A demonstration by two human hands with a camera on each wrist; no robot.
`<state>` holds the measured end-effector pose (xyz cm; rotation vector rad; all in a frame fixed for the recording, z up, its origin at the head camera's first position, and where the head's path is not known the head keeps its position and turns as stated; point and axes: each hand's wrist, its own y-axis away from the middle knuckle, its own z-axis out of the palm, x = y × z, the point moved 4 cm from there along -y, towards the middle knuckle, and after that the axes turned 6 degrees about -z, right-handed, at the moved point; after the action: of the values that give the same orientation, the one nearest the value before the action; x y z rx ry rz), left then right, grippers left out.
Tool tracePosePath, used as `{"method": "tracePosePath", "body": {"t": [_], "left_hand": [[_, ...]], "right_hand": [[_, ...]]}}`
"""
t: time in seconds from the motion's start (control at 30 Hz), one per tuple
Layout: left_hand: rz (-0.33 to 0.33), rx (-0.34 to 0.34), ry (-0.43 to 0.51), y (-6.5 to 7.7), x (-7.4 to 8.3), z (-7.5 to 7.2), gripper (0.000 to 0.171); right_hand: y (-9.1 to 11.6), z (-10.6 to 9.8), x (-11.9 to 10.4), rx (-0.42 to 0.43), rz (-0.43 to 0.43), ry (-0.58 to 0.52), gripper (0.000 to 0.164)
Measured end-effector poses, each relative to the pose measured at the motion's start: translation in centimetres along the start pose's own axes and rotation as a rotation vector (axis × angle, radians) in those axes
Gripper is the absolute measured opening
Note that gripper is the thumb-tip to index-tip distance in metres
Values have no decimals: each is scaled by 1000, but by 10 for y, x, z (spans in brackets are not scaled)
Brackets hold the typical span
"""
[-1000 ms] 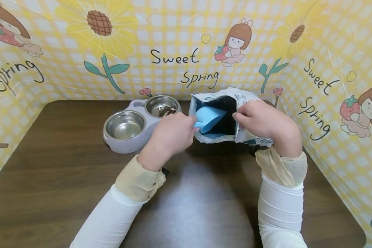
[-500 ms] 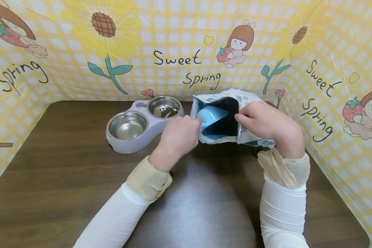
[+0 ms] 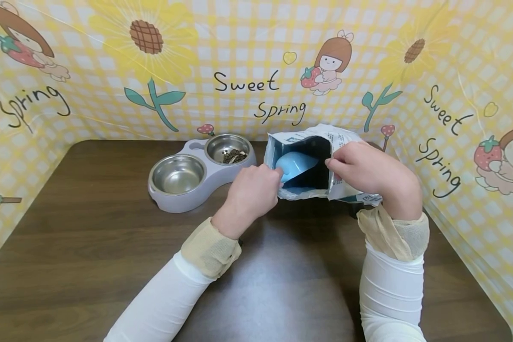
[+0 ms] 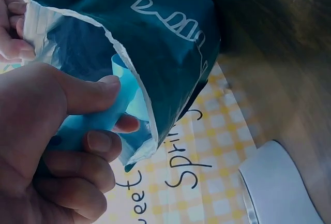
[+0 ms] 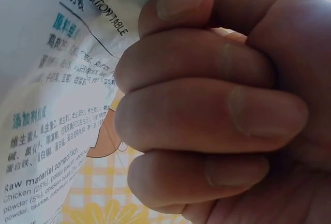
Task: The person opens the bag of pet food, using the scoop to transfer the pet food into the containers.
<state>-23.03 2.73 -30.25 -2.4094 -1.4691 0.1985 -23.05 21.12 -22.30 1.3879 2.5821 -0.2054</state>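
Note:
My left hand [image 3: 253, 192] grips the handle of a light blue scoop [image 3: 298, 164], its thumb and fingers curled round it in the left wrist view. The scoop's bowl is inside the mouth of a pet food bag [image 4: 176, 43], which is teal with a cat outline on one side and white with printed text on another. My right hand [image 3: 367, 173] pinches the bag's edge, fingers curled, and holds the mouth wide toward the left. In the right wrist view the printed panel [image 5: 57, 105] lies beside those curled fingers. The bag's inside is dark, so its contents are hidden.
Left of the bag stands a lilac double bowl stand [image 3: 213, 175] with two steel bowls. The rear bowl [image 3: 227, 142] holds some brown kibble; the front bowl [image 3: 178, 175] shows bare metal. A yellow checked cloth [image 3: 248, 42] walls the back and sides of the brown table [image 3: 90, 266].
My left hand has moved slightly right with the scoop, now a little deeper in the bag and turned. My right hand keeps its hold on the bag. The whole view has shifted slightly.

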Motion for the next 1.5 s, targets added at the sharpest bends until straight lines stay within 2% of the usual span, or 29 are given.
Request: {"method": "tracePosePath", "body": {"t": [0.27,0.5,0.87,1.17,1.37,1.5], "left_hand": [[4,-29,34,0,0,4,16],[5,-85,83,-2,1,8,18],[-33,-130,150,-3,1,13,22],[-49,-158,122,-4,7,18,24],[-94,-169,168,-6,6,20,25],[-100,-168,196,-6,6,22,25]], "right_hand": [[0,1,0,5,-3,-1,48],[-1,1,0,7,-3,3,47],[-1,2,-1,9,-16,24,48],[-3,3,-2,8,-18,33,48],[-3,4,-3,-9,-10,17,49],[-4,5,-3,-15,-10,9,49]]}}
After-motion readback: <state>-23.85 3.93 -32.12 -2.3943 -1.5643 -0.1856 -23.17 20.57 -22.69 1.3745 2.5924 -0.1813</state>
